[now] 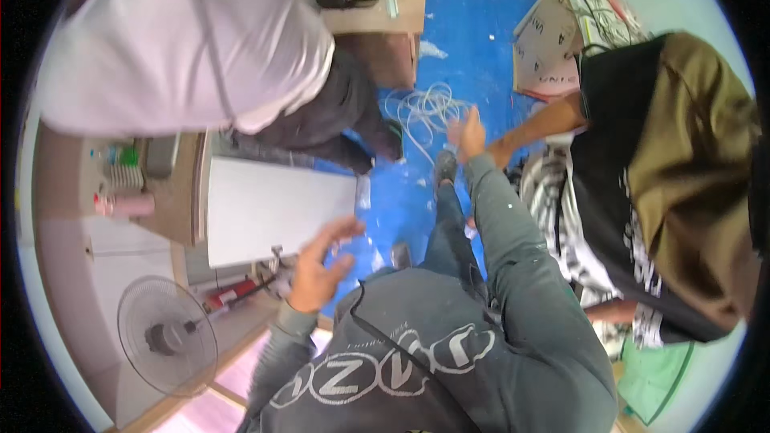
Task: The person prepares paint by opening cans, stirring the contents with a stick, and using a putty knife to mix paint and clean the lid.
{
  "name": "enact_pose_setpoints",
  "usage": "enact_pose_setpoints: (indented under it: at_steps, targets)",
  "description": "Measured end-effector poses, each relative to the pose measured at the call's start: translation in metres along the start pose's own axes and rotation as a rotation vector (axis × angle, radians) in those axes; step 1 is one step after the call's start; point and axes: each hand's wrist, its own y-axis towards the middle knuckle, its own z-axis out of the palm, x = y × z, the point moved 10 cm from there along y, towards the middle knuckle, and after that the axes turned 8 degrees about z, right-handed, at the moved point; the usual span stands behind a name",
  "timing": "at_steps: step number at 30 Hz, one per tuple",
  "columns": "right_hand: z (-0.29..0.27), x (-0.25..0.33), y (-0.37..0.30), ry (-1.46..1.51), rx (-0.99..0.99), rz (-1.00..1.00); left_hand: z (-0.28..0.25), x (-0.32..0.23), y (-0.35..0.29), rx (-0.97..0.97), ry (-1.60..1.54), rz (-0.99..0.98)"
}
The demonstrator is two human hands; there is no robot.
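My left hand is held out in front of my body, fingers apart, with nothing in it. It is nearest to a large white panel but does not visibly touch it. My right arm reaches forward, and my right hand is raised with its fingers stretched out and no object visible in it. A loose coil of whitish cable lies on the floor beyond that hand. Close beside my right wrist is the hand of a person on the right; whether they touch I cannot tell.
A person in a white top stands at the left, another in a black and brown shirt at the right. Blue sheeting covers the floor. A fan stands at lower left, boxes at far right, a pink bottle on the counter.
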Motion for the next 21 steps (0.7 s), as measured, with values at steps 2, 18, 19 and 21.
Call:
enact_pose_setpoints:
  at_steps: [2,18,19,21]
  targets:
    - [-0.048,-0.087,0.099,-0.433,-0.094,0.097,0.005,0.071,-0.005,-0.103,0.000,-0.261]
    - [-0.052,0.061,0.365,-0.654,0.111,0.253,0.067,0.099,0.480,0.111,0.210,-0.308]
    - [-0.040,0.088,0.366,-0.546,0.100,0.287,0.070,0.103,0.516,0.112,0.202,-0.296]
    - [-0.031,0.115,0.378,-0.448,0.088,0.324,0.076,0.112,0.591,0.163,0.249,-0.261]
